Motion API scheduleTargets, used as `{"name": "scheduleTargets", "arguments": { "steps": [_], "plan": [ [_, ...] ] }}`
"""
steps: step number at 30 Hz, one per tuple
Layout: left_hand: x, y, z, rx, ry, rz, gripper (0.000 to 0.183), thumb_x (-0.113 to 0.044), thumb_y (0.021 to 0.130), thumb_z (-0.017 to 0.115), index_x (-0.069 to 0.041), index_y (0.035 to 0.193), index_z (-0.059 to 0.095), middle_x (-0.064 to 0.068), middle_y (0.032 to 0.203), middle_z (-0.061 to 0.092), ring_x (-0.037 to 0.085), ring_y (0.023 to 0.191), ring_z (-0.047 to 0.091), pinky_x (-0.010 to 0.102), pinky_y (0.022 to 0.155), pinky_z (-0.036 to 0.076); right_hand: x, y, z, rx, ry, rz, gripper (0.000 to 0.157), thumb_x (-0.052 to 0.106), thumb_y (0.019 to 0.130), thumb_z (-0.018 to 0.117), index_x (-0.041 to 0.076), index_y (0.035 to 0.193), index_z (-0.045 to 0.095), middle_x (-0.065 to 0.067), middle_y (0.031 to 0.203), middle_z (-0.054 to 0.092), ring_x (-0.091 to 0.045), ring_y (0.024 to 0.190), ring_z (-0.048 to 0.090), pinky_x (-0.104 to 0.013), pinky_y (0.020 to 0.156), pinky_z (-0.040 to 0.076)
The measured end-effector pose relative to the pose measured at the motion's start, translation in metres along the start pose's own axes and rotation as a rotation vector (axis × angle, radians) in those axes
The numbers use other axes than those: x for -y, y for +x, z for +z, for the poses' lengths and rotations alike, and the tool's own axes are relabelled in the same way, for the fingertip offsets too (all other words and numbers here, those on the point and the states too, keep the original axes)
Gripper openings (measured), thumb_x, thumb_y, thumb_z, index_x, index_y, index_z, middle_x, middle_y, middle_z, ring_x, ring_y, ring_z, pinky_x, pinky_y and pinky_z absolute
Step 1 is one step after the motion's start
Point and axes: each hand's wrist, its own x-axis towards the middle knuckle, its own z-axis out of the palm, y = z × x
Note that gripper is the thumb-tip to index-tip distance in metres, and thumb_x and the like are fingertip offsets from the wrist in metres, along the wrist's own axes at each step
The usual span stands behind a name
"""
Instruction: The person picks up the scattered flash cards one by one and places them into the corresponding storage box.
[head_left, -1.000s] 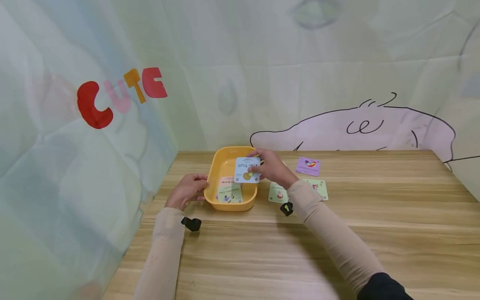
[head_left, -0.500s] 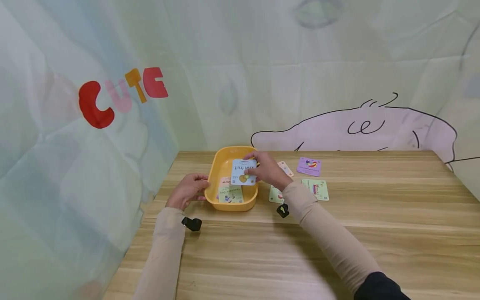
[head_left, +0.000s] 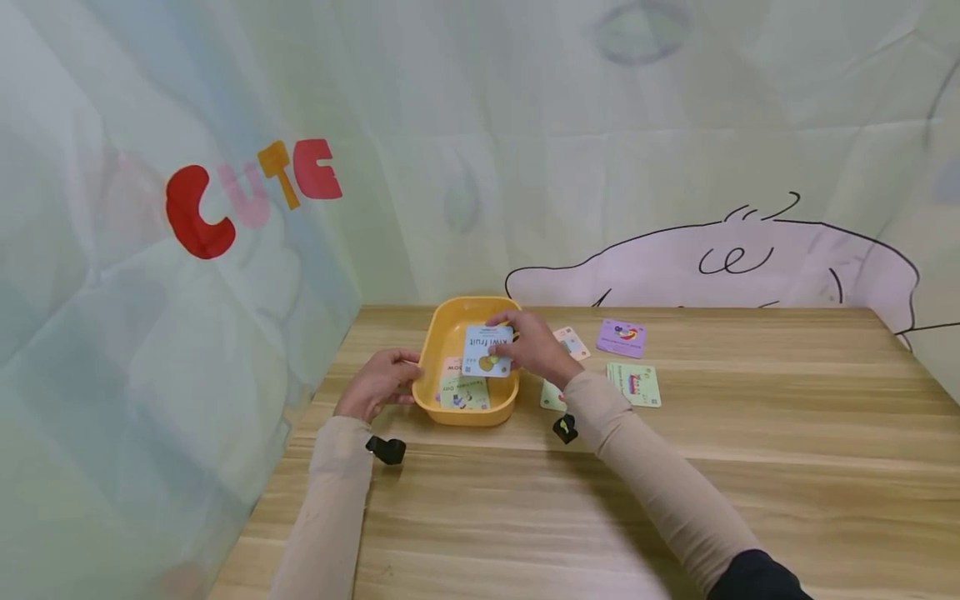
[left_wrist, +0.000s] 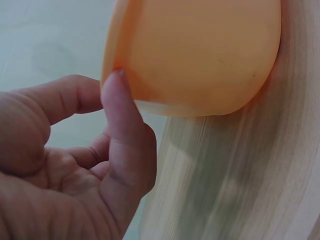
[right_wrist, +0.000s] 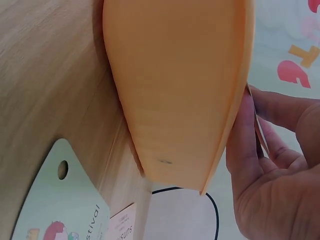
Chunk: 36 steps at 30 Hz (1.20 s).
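Observation:
A yellow plastic basket (head_left: 471, 416) stands on the wooden table. My left hand (head_left: 378, 385) pinches its left rim between thumb and finger; the left wrist view shows that grip against the basket's wall (left_wrist: 200, 60). My right hand (head_left: 536, 343) pinches a light blue "kiwi fruit" card (head_left: 478, 346) over the basket's right side. Edge-on in the right wrist view, the card lies between thumb and fingers, by the basket rim. Inside the basket are a green Teachers' Day card (head_left: 463, 393) and a pinkish card (head_left: 453, 364), partly covered.
Right of the basket on the table (head_left: 480, 517) lie a purple card (head_left: 622, 338), a green card (head_left: 634, 385), an orange-edged card (head_left: 573, 342) and another green card (right_wrist: 60, 200), partly behind my right wrist. A printed cloth (head_left: 420, 208) hangs behind and at left.
My right hand has shifted slightly left and lower with the kiwi fruit card, further over the basket. More of the orange-edged card shows. My left hand keeps its place on the rim.

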Motion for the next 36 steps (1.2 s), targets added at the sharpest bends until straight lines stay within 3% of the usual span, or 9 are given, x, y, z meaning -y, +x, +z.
{"name": "scheduleTargets", "arguments": {
  "steps": [36],
  "plan": [
    [0.0011,0.0008,-0.0001,0.009,-0.002,0.003,0.035,-0.012,0.100,0.059,0.000,0.132,0.055,0.016,0.117,0.060,0.023,0.089,0.063,0.030,0.068,0.061,0.0008,0.0065,0.0098,0.023,-0.055,-0.018,0.040,0.011,0.093,0.074,0.016,0.130,0.061,-0.008,0.117,0.062,-0.024,0.093,0.065,-0.029,0.071,0.061]
  ]
}}
